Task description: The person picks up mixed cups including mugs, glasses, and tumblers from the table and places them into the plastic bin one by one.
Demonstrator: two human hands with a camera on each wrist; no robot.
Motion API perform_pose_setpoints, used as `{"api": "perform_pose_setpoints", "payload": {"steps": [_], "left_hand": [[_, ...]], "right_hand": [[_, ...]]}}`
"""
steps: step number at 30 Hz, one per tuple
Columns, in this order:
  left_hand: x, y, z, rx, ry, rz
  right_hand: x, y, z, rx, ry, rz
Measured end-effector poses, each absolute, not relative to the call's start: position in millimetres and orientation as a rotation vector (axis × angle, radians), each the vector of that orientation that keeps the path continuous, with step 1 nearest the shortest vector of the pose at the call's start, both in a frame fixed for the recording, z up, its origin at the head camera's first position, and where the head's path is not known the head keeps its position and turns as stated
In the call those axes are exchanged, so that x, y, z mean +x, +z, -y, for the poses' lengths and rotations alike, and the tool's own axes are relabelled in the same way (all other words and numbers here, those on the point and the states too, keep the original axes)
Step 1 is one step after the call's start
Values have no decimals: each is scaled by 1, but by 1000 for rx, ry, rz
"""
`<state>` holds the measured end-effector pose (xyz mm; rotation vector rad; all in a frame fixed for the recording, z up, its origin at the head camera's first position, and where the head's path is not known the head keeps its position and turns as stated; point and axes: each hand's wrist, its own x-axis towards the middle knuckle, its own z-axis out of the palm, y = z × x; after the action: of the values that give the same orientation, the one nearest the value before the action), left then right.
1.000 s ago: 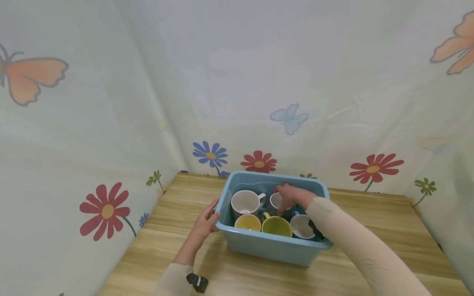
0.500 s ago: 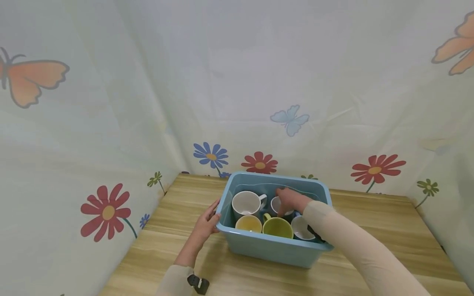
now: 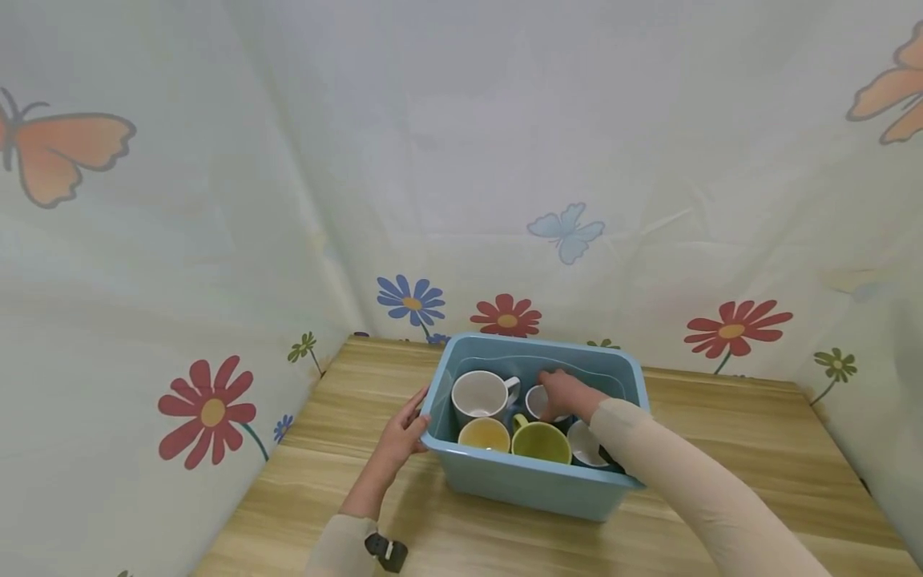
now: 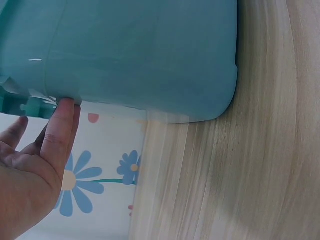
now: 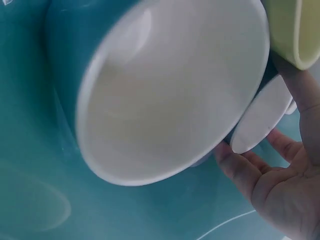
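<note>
A light blue plastic bin (image 3: 526,486) holds several mugs. My right hand (image 3: 566,394) reaches into it and grips a small mug with a white inside (image 3: 535,401); in the right wrist view thumb and fingers lie on opposite sides of that mug (image 5: 260,117). Close by are a blue mug, white within (image 3: 586,445), and a green mug (image 3: 542,443). A white mug (image 3: 477,395) and a yellow-lined mug (image 3: 484,435) stand on the bin's left. At the left rim, my left hand (image 3: 399,437) rests its straight fingers (image 4: 59,132) against the outer wall.
Under the bin lies a wood-grain table (image 3: 339,417). A pale curtain (image 3: 461,160) printed with flowers and butterflies closes off the back and both sides. My sleeved right forearm (image 3: 678,481) crosses the bin's right front corner.
My right hand has sunk slightly lower around the small mug, and the forearm has shifted a little. The left hand stays at the rim; the bin has not visibly moved.
</note>
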<state>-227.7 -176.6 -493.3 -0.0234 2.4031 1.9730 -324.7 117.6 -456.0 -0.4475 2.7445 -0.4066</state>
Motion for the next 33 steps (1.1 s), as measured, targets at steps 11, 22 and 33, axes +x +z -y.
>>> {"api": "perform_pose_setpoints", "payload": {"steps": [11, 22, 33], "left_hand": [[-229, -496, 176, -28, 1977, -2389], [-228, -497, 178, 4, 2014, -2377], [-230, -498, 179, 10, 2002, -2370]], "right_hand": [[-323, -455, -119, -399, -438, -2727], [-324, -440, -131, -347, -592, -2543], [-325, -419, -141, -436, -494, -2450]]}}
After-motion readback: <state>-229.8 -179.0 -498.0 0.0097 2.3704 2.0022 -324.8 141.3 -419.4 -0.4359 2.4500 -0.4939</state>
